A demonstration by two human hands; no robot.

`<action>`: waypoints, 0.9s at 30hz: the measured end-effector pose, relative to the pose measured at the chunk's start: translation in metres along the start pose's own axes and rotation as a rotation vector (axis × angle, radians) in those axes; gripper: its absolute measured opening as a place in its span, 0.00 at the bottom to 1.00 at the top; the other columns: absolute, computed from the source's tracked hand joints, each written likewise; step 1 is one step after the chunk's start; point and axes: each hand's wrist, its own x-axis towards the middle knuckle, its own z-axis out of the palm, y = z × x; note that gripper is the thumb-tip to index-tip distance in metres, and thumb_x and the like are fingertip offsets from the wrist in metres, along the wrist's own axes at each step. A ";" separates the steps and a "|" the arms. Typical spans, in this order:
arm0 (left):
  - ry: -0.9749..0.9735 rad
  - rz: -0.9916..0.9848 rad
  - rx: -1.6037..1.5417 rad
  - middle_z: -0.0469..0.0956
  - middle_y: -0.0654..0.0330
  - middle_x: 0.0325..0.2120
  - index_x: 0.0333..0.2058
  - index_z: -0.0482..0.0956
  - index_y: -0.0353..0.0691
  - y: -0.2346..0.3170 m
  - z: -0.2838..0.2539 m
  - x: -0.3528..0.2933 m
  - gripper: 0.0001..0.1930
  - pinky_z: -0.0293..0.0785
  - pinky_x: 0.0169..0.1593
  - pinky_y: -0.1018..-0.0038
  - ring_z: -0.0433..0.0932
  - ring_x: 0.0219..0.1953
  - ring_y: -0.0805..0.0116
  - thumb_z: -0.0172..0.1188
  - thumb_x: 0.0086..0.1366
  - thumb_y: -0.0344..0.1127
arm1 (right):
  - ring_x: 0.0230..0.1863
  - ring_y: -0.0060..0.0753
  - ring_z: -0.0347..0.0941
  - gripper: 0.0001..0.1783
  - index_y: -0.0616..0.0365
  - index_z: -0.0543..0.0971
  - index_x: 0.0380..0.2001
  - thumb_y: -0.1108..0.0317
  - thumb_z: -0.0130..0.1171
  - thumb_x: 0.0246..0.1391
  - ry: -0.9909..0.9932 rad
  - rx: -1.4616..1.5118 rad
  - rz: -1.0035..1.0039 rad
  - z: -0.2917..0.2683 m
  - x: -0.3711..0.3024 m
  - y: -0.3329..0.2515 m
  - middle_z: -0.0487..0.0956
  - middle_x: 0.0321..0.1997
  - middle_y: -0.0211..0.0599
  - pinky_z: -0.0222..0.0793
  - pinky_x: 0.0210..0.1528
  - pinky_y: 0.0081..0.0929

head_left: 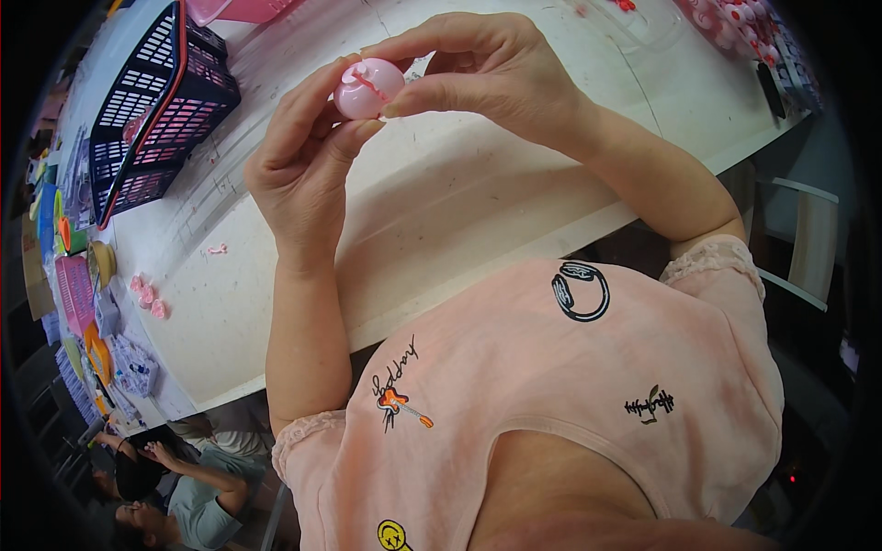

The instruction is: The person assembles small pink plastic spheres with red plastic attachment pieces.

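Fingers (308, 98) part-curled on both your hands, just far enough apart to pinch one pink ball (354, 103). Left to right, clock from ball: small pink pieces (147, 296) between 7 and 8, far out on the pale table (441, 197); blue basket (204, 83) at 9; your left hand (301, 165) near 8; reddish strip (367, 83) across ball; your right hand (501, 83) at 3, can't tell if pinching strip's end.

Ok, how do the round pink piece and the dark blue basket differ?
The round pink piece is smooth and glossy; the dark blue basket has openwork walls. The piece is fingertip-held, far smaller than the basket. The piece is between the left hand and right hand; the basket rests on the table. Both show some red.
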 end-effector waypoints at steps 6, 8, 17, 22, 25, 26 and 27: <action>0.008 -0.056 0.015 0.73 0.55 0.41 0.43 0.73 0.31 0.001 -0.003 0.000 0.20 0.75 0.41 0.80 0.74 0.38 0.71 0.60 0.48 0.17 | 0.32 0.16 0.71 0.18 0.61 0.77 0.40 0.74 0.64 0.42 -0.002 0.181 0.089 0.002 0.000 -0.006 0.77 0.34 0.32 0.66 0.31 0.11; 0.001 -0.055 0.006 0.73 0.56 0.41 0.43 0.73 0.31 0.001 -0.002 0.001 0.20 0.75 0.41 0.80 0.74 0.38 0.72 0.60 0.48 0.17 | 0.32 0.16 0.72 0.17 0.61 0.77 0.40 0.75 0.63 0.43 0.010 -0.002 -0.052 0.000 -0.002 -0.002 0.77 0.36 0.33 0.67 0.32 0.12; 0.015 -0.120 -0.040 0.73 0.56 0.41 0.44 0.73 0.31 -0.001 -0.002 -0.001 0.21 0.75 0.41 0.80 0.74 0.38 0.72 0.60 0.48 0.17 | 0.33 0.18 0.73 0.17 0.62 0.76 0.40 0.75 0.63 0.43 -0.036 0.288 0.161 0.000 0.001 -0.004 0.78 0.36 0.34 0.69 0.35 0.13; 0.016 -0.134 -0.042 0.73 0.56 0.41 0.44 0.72 0.31 0.000 -0.002 0.000 0.21 0.75 0.41 0.80 0.74 0.38 0.72 0.60 0.48 0.17 | 0.35 0.20 0.74 0.17 0.63 0.75 0.40 0.76 0.63 0.43 -0.061 0.341 0.198 -0.001 0.002 -0.002 0.78 0.36 0.35 0.70 0.37 0.14; -0.013 -0.063 0.047 0.73 0.56 0.41 0.44 0.72 0.31 0.002 0.003 0.000 0.21 0.75 0.42 0.80 0.74 0.38 0.71 0.59 0.49 0.16 | 0.36 0.22 0.74 0.17 0.65 0.75 0.40 0.76 0.62 0.43 -0.051 0.345 0.203 0.000 0.000 -0.002 0.78 0.36 0.36 0.70 0.37 0.15; -0.017 -0.011 0.104 0.73 0.56 0.41 0.44 0.72 0.30 0.002 0.004 -0.001 0.21 0.74 0.42 0.80 0.74 0.38 0.71 0.59 0.49 0.16 | 0.36 0.22 0.74 0.17 0.65 0.75 0.40 0.76 0.62 0.43 -0.044 0.363 0.204 0.001 -0.001 -0.003 0.78 0.36 0.37 0.70 0.37 0.16; -0.020 0.042 0.160 0.72 0.56 0.41 0.44 0.72 0.30 0.003 0.005 -0.001 0.21 0.74 0.42 0.80 0.74 0.38 0.71 0.59 0.49 0.16 | 0.36 0.22 0.74 0.17 0.65 0.75 0.40 0.76 0.62 0.43 -0.042 0.362 0.203 0.001 -0.001 -0.005 0.78 0.36 0.37 0.70 0.37 0.16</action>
